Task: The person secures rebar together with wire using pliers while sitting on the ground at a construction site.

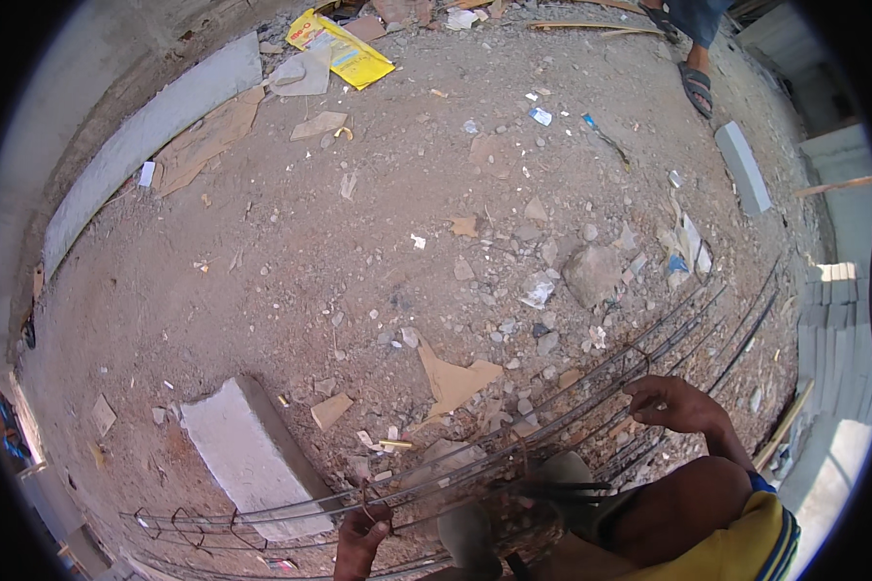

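A long cage of thin steel reinforcing bars (543, 407) runs slantwise across the lower part of the view, with bent square stirrups (234, 526) around the bars. My left hand (360, 540) is closed on a stirrup (366, 496) at the near side of the cage, beside a concrete block. Further along to the right, my right hand (676, 402) is held just by the bars, its fingers bent and apart, with nothing visible in them. Another stirrup (639, 356) stands close to those fingertips. My knee and a blurred dark shape hide the cage's middle.
The concrete block (247, 455) lies under the cage's left part. Rubble, stones and cardboard scraps (451, 378) litter the dirt floor. A yellow bag (344, 50) lies far off, near a concrete slab (155, 126). Another person's sandalled foot (696, 87) is at the far right.
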Demonstrator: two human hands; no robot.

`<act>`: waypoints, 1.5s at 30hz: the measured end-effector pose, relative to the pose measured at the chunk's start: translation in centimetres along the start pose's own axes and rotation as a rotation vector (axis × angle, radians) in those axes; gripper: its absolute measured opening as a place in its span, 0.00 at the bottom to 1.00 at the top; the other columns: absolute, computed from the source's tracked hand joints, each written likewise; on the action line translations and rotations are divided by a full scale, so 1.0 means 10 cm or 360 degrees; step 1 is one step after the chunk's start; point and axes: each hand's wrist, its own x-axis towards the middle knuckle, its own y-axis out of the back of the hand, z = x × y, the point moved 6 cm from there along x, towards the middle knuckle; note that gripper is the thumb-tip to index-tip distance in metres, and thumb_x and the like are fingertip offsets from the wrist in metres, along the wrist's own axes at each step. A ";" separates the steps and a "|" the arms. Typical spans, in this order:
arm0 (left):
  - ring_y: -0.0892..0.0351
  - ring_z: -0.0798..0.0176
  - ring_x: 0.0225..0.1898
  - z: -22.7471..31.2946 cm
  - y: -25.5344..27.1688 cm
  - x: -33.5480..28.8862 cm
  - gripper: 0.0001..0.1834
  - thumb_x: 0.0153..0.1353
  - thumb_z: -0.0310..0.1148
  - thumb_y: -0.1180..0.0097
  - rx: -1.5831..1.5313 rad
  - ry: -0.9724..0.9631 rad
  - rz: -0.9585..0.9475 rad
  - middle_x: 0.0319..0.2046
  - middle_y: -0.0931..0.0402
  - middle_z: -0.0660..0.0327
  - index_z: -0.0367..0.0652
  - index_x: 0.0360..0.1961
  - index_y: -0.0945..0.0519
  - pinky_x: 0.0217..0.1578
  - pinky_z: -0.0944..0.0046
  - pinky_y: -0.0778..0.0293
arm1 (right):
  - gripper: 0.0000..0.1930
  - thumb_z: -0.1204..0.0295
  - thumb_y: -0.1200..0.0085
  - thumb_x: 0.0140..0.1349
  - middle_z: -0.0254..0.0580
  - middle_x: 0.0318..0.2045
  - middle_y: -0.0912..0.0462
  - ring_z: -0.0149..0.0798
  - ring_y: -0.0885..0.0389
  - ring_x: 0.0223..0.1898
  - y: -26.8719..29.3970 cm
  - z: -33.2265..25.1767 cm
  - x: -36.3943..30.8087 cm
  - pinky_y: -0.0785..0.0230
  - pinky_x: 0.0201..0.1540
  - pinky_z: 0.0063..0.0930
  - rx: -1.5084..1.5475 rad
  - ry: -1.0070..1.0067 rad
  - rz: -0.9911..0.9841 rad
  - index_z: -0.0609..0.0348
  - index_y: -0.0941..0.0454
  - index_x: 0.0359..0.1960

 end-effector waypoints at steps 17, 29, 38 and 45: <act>0.24 0.63 0.50 -0.85 -0.14 0.56 0.29 0.61 0.44 0.34 -0.0014 0.0530 0.0189 0.51 0.20 0.60 0.46 0.61 0.26 0.43 0.57 0.28 | 0.14 0.68 0.39 0.60 0.43 0.36 0.16 0.37 0.17 0.35 -1.46 1.87 -0.02 0.23 0.37 0.34 0.0796 -0.0429 -0.0639 0.66 0.18 0.43; 0.23 0.60 0.49 -0.95 -0.14 0.74 0.24 0.64 0.44 0.37 0.0200 0.0266 0.0340 0.47 0.19 0.56 0.39 0.54 0.22 0.51 0.57 0.29 | 0.17 0.65 0.39 0.61 0.42 0.34 0.15 0.35 0.17 0.34 -1.92 2.27 -0.35 0.24 0.35 0.33 0.0911 -0.0198 -0.0414 0.63 0.20 0.47; 0.20 0.59 0.42 -0.24 -0.16 0.40 0.20 0.65 0.40 0.39 0.0107 0.0056 0.0254 0.42 0.18 0.55 0.34 0.50 0.19 0.49 0.58 0.24 | 0.15 0.68 0.42 0.64 0.42 0.29 0.17 0.33 0.17 0.29 -1.50 1.88 -0.03 0.25 0.29 0.29 0.0739 -0.0361 -0.0317 0.62 0.22 0.49; 0.21 0.59 0.51 0.02 0.03 0.22 0.26 0.61 0.40 0.32 0.0154 0.0083 -0.0088 0.47 0.18 0.56 0.37 0.56 0.22 0.51 0.59 0.24 | 0.05 0.74 0.43 0.64 0.38 0.26 0.19 0.29 0.22 0.26 -1.53 1.81 0.09 0.30 0.28 0.25 0.0723 -0.0463 -0.0152 0.62 0.22 0.39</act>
